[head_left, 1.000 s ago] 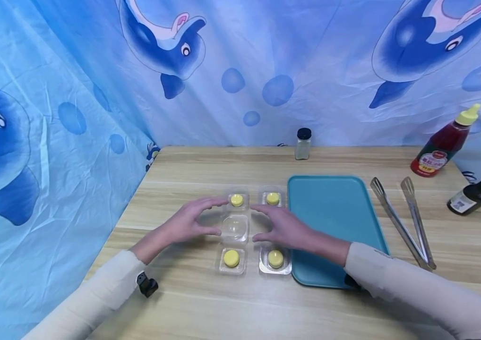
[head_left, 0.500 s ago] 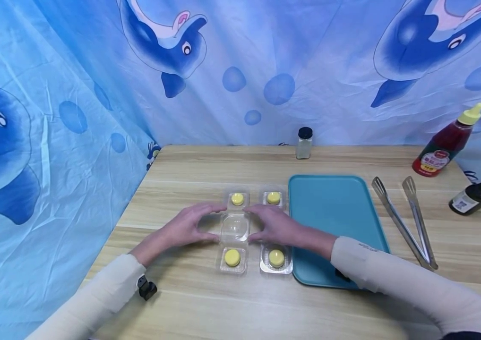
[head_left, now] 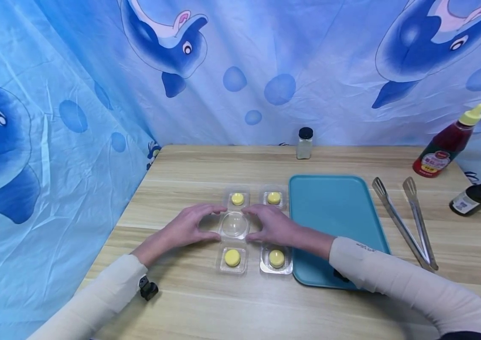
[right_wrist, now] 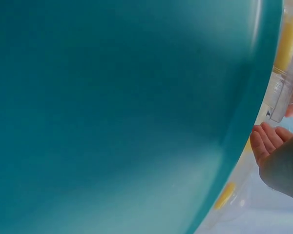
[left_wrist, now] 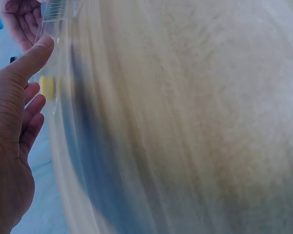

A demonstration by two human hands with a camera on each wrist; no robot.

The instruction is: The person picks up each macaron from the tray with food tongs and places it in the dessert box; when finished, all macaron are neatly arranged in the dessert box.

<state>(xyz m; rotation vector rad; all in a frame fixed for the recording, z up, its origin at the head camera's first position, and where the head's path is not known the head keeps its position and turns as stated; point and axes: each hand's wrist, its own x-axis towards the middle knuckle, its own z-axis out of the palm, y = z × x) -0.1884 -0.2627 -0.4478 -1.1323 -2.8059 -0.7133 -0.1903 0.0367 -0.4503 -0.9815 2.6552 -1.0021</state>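
In the head view, a clear plastic box [head_left: 234,225] with a round raised face lies between my two hands. No yellow piece shows inside it. My left hand [head_left: 189,224] holds its left side, thumb at the near corner and fingers at the far one. Its right side is held the same way by my right hand [head_left: 275,225]. In the left wrist view the thumb [left_wrist: 41,48] lies against clear plastic. Behind and in front are small clear boxes, each with a round yellow macaron-like piece, such as the near-left box [head_left: 221,264] and the near-right box [head_left: 276,271].
A teal tray [head_left: 334,203] lies under my right forearm. Metal tongs [head_left: 415,236] lie beyond it. At the right stand a red sauce bottle [head_left: 444,144] and a dark bottle [head_left: 480,191]. A small black-capped jar [head_left: 304,144] stands at the back edge.
My right hand has moved left to the middle box, and both hands have closed in on its sides. Its round face now looks larger and slightly farther back; the other boxes stay put.
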